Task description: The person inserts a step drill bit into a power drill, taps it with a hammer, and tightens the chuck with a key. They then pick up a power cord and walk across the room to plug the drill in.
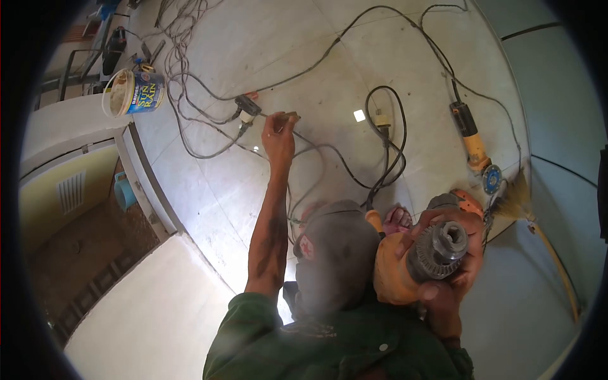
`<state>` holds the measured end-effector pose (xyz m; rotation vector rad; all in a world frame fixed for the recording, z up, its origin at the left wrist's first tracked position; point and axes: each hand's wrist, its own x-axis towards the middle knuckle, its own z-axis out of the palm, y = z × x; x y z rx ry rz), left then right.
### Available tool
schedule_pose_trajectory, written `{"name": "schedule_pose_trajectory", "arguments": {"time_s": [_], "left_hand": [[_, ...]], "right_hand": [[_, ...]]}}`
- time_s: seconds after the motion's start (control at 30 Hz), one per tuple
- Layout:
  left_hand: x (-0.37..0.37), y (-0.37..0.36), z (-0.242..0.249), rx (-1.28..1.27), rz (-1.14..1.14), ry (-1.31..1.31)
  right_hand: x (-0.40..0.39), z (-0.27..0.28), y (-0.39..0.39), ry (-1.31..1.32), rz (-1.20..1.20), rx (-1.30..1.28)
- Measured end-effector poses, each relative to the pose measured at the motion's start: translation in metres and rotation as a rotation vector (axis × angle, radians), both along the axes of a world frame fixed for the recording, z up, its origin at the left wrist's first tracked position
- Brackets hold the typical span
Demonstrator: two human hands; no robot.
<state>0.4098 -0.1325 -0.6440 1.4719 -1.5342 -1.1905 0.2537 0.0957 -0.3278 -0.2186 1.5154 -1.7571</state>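
A paint bucket (133,92) lies on its side on the pale floor (329,101), near a tangle of cables (190,76). An orange angle grinder (472,142) with a blue disc rests further right, beside a straw broom (525,202). A small teal cup (124,192) sits by the wall's edge.

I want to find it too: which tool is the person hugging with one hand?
Start at the pale tiled floor strewn with cables. Near the bottom right, the right hand grips an orange drill. Unlike the grinder lying farther off, it is held and shows a gray chuck.
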Motion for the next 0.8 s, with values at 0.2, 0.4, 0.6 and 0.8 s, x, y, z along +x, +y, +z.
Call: {"name": "schedule_pose_trajectory", "arguments": {"time_s": [0.2, 0.4, 0.6, 0.8], "left_hand": [[-0.002, 0.002, -0.021, -0.042, -0.013, 0.101], [-0.026, 0.004, -0.003, -0.136, -0.150, -0.012], [-0.053, 0.000, 0.020, -0.243, -0.232, -0.092], [-0.058, 0.000, 0.001, -0.235, -0.282, -0.112]], "right_hand": [[0.000, -0.005, 0.007, 0.026, 0.029, -0.046], [-0.003, -0.009, 0.014, 0.032, 0.039, -0.048], [-0.010, -0.017, 0.011, 0.076, 0.167, -0.162], [0.000, -0.008, 0.001, -0.001, 0.051, -0.124]]}}
